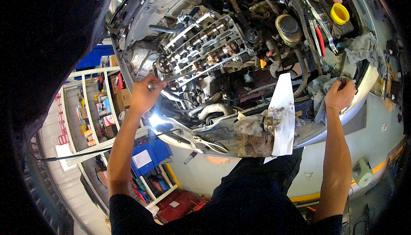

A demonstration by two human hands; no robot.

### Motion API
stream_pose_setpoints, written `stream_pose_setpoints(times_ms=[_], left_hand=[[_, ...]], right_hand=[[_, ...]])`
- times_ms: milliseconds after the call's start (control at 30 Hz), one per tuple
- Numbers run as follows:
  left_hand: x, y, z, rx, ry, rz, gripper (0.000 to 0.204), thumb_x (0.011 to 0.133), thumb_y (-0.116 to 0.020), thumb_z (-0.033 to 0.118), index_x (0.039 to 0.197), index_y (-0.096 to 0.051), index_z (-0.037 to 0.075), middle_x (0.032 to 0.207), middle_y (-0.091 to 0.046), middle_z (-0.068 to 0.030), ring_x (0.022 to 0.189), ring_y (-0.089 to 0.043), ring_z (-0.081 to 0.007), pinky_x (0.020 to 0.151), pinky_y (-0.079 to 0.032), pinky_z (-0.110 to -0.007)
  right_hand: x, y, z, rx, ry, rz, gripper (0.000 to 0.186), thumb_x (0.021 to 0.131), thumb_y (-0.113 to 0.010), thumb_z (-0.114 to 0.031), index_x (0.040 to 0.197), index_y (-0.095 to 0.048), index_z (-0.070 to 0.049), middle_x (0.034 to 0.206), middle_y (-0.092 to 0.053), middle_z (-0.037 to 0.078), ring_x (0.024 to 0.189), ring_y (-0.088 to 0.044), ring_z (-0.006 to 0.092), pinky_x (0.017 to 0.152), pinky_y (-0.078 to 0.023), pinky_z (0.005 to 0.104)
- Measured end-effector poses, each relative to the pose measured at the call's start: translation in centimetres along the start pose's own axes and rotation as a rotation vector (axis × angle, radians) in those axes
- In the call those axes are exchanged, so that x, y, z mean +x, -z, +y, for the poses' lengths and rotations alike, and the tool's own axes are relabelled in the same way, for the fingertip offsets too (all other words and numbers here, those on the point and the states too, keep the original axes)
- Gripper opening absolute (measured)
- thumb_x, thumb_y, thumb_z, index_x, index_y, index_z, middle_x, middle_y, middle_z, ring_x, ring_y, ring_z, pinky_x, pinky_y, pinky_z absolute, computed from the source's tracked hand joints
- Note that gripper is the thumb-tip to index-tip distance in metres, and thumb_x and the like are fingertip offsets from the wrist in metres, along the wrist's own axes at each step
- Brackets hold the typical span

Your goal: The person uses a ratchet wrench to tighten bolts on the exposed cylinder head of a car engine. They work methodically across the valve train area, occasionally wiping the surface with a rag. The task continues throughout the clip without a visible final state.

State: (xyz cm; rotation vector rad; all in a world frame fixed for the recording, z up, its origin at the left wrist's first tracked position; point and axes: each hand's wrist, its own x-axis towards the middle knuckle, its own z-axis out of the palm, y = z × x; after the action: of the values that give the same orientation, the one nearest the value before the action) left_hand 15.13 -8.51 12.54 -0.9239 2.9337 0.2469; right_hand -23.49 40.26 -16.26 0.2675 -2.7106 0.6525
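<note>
My left hand is closed around a metal tool with a round end, beside the left end of the opened engine. Camshafts lie exposed in the engine's top. At the front right edge of the car, the fingers of my right hand are curled next to a grey striped rag. Something dark shows between its thumb and fingers, too small to name. A white paper sheet and a dirty rag lie over the front edge between my hands.
A lit work lamp shines below my left hand. Pliers, a yellow cup and another rag rest at the right of the engine bay. Shelves with boxes and bottles stand at left.
</note>
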Motion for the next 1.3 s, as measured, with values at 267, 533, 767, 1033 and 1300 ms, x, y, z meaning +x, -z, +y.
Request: stream_pose_setpoints(times_ms=[267, 533, 767, 1033, 1300], left_hand=[[2.2, 2.7, -3.3, 0.469, -0.578, -0.137, 0.031, 0.094, -0.081, 0.035, 0.084, -0.068, 0.009, 0.075, -0.066, -0.0064, 0.065, -0.069, -0.0286, 0.06, -0.057, -0.041], [4.4, 4.4, 0.0, 0.543, -0.854, -0.246, 0.027, 0.091, -0.083, 0.032, 0.086, -0.069, 0.01, 0.079, -0.068, -0.0039, 0.075, -0.071, -0.0263, 0.067, -0.058, -0.039], [3.6, 2.0, 2.5, -0.312, 0.643, -0.22, 0.033, 0.094, -0.085, 0.038, 0.104, -0.08, 0.006, 0.069, -0.065, -0.0017, 0.06, -0.06, -0.0113, 0.054, -0.046, -0.032], [2.9, 2.7, -2.7, 0.508, -0.685, -0.252, 0.019, 0.094, -0.081, 0.03, 0.097, -0.079, 0.011, 0.082, -0.076, -0.009, 0.066, -0.074, -0.0268, 0.057, -0.058, -0.041], [1.0, 0.2, -1.0, -0.18, 0.327, -0.023, 0.019, 0.095, -0.081, 0.024, 0.099, -0.08, 0.005, 0.08, -0.076, -0.0133, 0.059, -0.067, -0.0202, 0.056, -0.052, -0.035]], right_hand=[[0.1, 0.1, -0.1, 0.049, 0.022, 0.047, 0.028, 0.087, -0.068, -0.024, 0.104, -0.065, -0.001, 0.099, -0.067, 0.02, 0.096, -0.062, 0.0456, 0.084, -0.048, 0.058], [0.2, 0.4, -0.6, 0.028, 0.001, 0.025, 0.025, 0.087, -0.068, -0.023, 0.1, -0.064, -0.002, 0.098, -0.067, 0.02, 0.097, -0.062, 0.0455, 0.084, -0.049, 0.0571], [0.1, 0.4, -0.6, 0.029, 0.006, 0.041, 0.022, 0.089, -0.068, -0.02, 0.102, -0.067, -0.002, 0.099, -0.069, 0.019, 0.098, -0.063, 0.0434, 0.087, -0.049, 0.0549], [0.2, 0.5, -0.8, 0.019, 0.006, 0.017, 0.024, 0.09, -0.066, -0.019, 0.105, -0.065, -0.001, 0.102, -0.068, 0.018, 0.1, -0.062, 0.0416, 0.088, -0.049, 0.0537], [0.0, 0.7, -0.9, 0.006, 0.015, 0.028, 0.022, 0.091, -0.066, -0.02, 0.103, -0.066, -0.002, 0.1, -0.069, 0.017, 0.097, -0.063, 0.0413, 0.086, -0.049, 0.0546]])
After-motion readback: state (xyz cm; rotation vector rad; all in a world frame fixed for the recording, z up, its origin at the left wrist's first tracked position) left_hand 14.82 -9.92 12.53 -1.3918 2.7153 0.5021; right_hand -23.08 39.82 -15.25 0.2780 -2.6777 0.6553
